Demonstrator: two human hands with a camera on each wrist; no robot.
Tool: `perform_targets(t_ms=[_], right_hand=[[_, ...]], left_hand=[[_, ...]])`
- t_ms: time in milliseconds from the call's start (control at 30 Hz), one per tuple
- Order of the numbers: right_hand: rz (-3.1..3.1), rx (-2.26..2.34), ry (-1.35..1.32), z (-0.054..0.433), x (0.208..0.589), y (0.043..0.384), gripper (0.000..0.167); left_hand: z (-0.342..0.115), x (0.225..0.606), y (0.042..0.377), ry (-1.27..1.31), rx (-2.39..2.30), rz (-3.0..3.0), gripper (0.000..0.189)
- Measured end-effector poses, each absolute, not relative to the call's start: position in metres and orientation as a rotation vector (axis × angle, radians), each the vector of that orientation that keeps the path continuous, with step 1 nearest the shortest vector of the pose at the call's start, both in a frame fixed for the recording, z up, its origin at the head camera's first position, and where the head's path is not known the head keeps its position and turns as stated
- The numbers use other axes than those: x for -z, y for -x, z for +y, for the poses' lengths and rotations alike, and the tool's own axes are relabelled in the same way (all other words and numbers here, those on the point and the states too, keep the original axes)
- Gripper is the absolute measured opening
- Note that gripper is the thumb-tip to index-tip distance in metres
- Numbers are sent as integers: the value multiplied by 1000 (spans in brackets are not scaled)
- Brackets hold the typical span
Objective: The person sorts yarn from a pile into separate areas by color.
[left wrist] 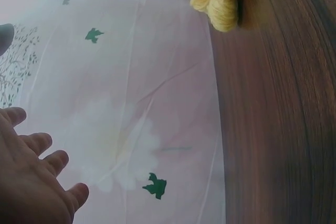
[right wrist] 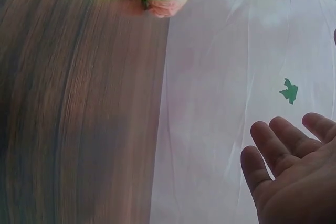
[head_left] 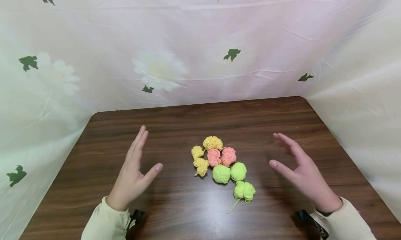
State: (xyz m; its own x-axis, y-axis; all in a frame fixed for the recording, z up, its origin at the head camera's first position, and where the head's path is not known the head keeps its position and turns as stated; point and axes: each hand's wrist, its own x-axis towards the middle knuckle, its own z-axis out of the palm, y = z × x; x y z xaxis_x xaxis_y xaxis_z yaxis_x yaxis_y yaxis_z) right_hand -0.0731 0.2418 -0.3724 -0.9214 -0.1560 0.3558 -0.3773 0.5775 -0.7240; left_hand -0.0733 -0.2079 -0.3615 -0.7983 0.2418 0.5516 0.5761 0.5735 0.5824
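Several small balls of yarn lie clustered on the brown wooden table (head_left: 175, 201). The yellow yarn (head_left: 213, 143) is at the cluster's back and left, the pink yarn (head_left: 214, 158) in the middle, and the green yarn (head_left: 221, 174) at the front and right, with a loose tail on the nearest one. To the left of the cluster, my left hand (head_left: 133, 179) is held up with straight fingers and thumb apart, holding nothing. My right hand (head_left: 305, 174) hovers to the right, its fingers loosely bent and its palm turned toward the yarn, also holding nothing. Neither hand touches the yarn.
A pale cloth (head_left: 194, 34) printed with flowers and green leaf shapes hangs behind the table and along both sides. Black straps (head_left: 135, 218) show at the wrists, by the cream sleeves (head_left: 106, 221).
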Motion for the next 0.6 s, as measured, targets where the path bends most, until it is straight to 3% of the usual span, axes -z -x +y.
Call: perform_targets(t_ms=[600], right_hand=[[-2622, -1271, -500, 226, 385, 86, 80]], left_hand=[[-197, 372, 81, 618, 1151, -2468, 95]])
